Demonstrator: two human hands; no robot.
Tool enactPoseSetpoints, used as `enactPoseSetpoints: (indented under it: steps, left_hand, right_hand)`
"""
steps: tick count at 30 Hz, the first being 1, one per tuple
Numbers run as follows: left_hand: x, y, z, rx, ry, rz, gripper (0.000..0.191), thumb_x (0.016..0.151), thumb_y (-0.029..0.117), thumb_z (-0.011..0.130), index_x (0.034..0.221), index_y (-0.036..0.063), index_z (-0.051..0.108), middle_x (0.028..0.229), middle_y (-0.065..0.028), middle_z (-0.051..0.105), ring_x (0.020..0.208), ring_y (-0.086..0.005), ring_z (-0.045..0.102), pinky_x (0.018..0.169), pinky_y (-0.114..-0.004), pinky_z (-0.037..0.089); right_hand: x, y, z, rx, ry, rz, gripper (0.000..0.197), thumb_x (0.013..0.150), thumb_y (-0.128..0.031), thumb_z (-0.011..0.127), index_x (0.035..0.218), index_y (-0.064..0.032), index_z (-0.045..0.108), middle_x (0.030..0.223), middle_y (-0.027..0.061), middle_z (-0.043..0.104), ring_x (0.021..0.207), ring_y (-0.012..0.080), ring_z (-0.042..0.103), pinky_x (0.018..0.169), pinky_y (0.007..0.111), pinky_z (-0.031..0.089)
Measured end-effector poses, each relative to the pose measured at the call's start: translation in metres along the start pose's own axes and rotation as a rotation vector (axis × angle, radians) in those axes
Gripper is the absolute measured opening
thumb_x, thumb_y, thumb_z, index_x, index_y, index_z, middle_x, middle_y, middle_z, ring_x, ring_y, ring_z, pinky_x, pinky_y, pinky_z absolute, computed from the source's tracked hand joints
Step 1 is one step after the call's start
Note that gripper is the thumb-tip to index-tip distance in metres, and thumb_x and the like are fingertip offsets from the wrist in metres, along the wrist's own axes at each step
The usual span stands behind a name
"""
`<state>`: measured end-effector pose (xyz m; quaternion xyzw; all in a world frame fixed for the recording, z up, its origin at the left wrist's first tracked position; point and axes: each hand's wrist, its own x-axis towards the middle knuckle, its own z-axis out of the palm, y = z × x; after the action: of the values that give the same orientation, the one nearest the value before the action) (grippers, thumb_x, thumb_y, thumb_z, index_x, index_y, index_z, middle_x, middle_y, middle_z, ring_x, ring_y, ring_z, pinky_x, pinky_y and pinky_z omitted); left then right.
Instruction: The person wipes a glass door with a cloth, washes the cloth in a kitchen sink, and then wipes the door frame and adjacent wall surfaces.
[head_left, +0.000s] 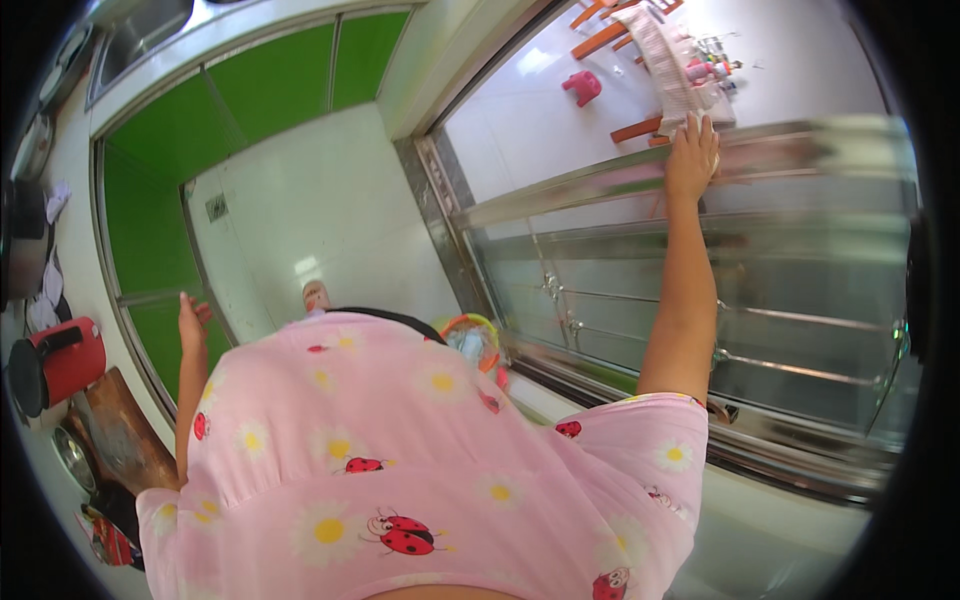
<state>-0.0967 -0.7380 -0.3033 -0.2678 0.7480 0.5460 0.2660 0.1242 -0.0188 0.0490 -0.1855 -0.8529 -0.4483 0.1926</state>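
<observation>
At the end of my outstretched right arm, my right hand (694, 154) is at the edge of a metal-framed sliding glass door (622, 270). Its fingers reach over the frame, and the thumb side is partly hidden. Motion blur covers the door's right part. My left hand (193, 315) hangs at my side with nothing in it, fingers apart, in front of the green cabinet doors (150, 225). A pink dress (420, 465) with daisies and ladybirds fills the lower middle.
The counter on the left bears a red electric kettle (67, 364), a wooden cutting board (127, 427) and pots. A small basket (472, 341) stands by the door track. Beyond the doorway are a pink stool (583, 88) and a cloth-covered table (660, 60).
</observation>
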Motion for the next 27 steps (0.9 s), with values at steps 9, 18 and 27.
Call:
enactPoseSetpoints:
  steps: [9,18,27]
  left_hand:
    - [-0.004,-0.026,0.003,0.097,0.058,-0.098,0.072,0.079,0.063,0.033,0.12,0.0045,0.042,0.102,-0.013,0.056,0.091,-0.0229,0.054,0.076,-0.044,0.036]
    - [-0.07,-0.096,0.009,0.075,0.307,-0.387,0.065,0.08,0.061,0.035,0.115,0.0078,0.046,0.097,-0.0081,0.057,0.084,-0.018,0.054,0.073,-0.039,0.036]
    - [-0.106,-0.079,0.139,-0.056,0.423,-0.512,0.062,0.082,0.056,0.035,0.118,0.0059,0.044,0.106,-0.0102,0.056,0.094,-0.017,0.054,0.081,-0.03,0.035]
  right_hand:
    - [-0.033,-0.073,0.063,0.005,-0.382,-0.229,0.014,0.075,-0.014,0.045,0.066,-0.0083,0.053,0.07,0.0074,0.053,0.072,0.0244,0.051,0.064,0.038,0.039]
    - [-0.136,-0.214,0.166,0.297,-0.782,-0.424,0.013,0.074,-0.012,0.045,0.072,-0.005,0.056,0.076,0.01,0.054,0.077,0.027,0.051,0.066,0.039,0.04]
    - [-0.133,-0.24,0.23,0.513,-1.583,-0.685,0.052,0.067,-0.006,0.056,0.116,-0.002,0.04,0.109,0.0205,0.043,0.099,0.038,0.048,0.083,0.041,0.043]
